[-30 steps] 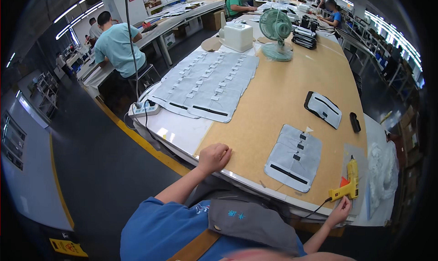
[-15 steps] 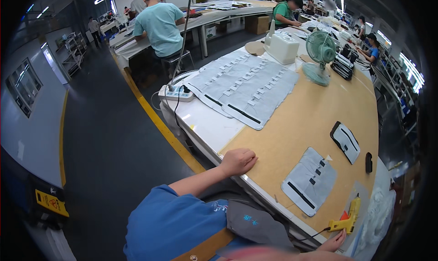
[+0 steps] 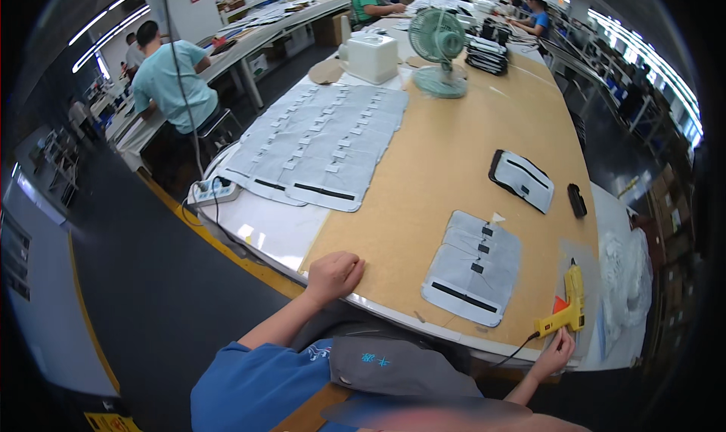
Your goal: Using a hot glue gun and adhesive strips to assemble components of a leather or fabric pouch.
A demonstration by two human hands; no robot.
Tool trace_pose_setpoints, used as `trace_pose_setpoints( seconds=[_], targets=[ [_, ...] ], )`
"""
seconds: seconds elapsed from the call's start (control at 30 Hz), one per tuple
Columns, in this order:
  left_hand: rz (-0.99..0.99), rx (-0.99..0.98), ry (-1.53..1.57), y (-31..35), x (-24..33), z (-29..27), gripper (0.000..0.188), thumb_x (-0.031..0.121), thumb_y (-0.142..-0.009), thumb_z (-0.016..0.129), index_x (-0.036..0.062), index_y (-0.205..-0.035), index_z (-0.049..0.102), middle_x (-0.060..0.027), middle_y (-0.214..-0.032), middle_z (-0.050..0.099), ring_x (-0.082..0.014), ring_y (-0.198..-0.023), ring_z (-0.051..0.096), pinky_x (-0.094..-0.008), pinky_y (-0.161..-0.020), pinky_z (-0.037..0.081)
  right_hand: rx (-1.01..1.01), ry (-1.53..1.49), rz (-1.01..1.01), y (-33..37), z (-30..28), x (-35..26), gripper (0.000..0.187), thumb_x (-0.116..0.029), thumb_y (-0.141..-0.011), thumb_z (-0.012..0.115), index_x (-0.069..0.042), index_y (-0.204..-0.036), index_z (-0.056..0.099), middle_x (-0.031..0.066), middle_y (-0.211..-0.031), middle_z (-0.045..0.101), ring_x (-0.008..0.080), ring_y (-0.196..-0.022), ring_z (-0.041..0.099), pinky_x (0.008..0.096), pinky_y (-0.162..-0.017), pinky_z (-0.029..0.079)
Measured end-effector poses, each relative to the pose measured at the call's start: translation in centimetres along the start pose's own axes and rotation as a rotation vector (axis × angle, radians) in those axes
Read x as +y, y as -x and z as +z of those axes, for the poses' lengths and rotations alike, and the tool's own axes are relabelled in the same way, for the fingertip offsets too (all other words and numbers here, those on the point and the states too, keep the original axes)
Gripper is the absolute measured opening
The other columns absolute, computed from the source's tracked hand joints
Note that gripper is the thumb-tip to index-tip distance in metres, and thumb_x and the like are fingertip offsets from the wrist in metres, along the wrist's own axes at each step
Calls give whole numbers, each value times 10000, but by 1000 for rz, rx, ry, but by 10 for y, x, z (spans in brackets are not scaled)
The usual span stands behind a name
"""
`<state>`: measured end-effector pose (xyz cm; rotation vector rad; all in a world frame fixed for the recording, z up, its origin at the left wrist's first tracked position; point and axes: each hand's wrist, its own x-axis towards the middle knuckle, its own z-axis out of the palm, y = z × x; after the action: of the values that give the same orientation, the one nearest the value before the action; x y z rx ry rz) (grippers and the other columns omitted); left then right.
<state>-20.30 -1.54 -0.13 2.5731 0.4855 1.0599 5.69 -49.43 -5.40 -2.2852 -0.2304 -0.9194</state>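
My left hand (image 3: 335, 275) rests curled into a loose fist on the near left edge of the table, with nothing visible in it. At the near right corner, my right hand (image 3: 558, 350) has its fingers closed at the lower side of a yellow hot glue gun (image 3: 573, 300). The gun lies on a clear sheet, nozzle pointing away from me, its black cord running off the table edge. Between my hands lies a light grey fabric panel (image 3: 461, 287) with a black strip and several small black squares. Beyond it sits a smaller, black-edged grey piece (image 3: 523, 181).
Larger grey panels (image 3: 333, 137) with white tabs overlap at the far left, beside a power strip (image 3: 214, 191). A green fan (image 3: 439, 50) and a white jug (image 3: 371, 58) stand farther back. A black block (image 3: 577, 201) and crumpled clear plastic (image 3: 624, 273) lie right. People work at other tables.
My view has swung to the right, so the table shifts left and up in the picture. My left hand stays on the table edge and my right hand stays at the glue gun.
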Motion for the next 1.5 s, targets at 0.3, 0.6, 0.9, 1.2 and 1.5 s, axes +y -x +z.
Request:
trace_pose_setpoints(
  seconds=[0.3, 0.6, 0.9, 1.2, 1.5],
  targets=[
    [-5, -42, 27, 5, -9, 5, 100, 114, -801, 711, 63, -795, 625, -119, -737, 630, -321, -697, 626, -409, -612, 485, 89, -39, 85, 3, -1, -14, 70, -60, -920, 641, -17, -873, 612, 81, -801, 551, 222, -757, 533, 337, -707, 455],
    [-91, 74, 203, 15, -24, 16, 251, 122, -990, 403, -6, -1089, 595, -66, -666, 456, -171, -604, 465, -315, -578, 388, 178, -48, 79, -3, -3, -30, 113, -86, -869, 703, -16, -840, 619, 85, -805, 615, 229, -700, 602, 335, -640, 490],
    [-134, 75, 256, 23, -25, 17, 303, 123, -1033, 347, 3, -1251, 520, -39, -723, 437, -127, -631, 420, -267, -591, 364, 178, -56, 114, -3, -1, -28, 104, -112, -876, 700, -39, -836, 638, 67, -785, 617, 216, -696, 607, 335, -635, 483],
    [-14, 30, 202, 23, -24, 8, 268, 156, -970, 575, 10, -1192, 536, -46, -780, 471, -133, -614, 393, -279, -543, 336, 168, -65, 151, -4, -4, -35, 98, -127, -874, 700, -52, -836, 651, 58, -786, 620, 218, -701, 605, 335, -634, 487],
    [-45, 61, 29, 25, -33, 21, 193, 134, -901, 710, 42, -812, 566, -36, -630, 422, -156, -523, 376, -313, -481, 315, 211, -49, 71, -4, -1, -26, 80, -90, -897, 669, -11, -914, 669, 100, -868, 656, 226, -748, 643, 311, -680, 512]
  ],
)
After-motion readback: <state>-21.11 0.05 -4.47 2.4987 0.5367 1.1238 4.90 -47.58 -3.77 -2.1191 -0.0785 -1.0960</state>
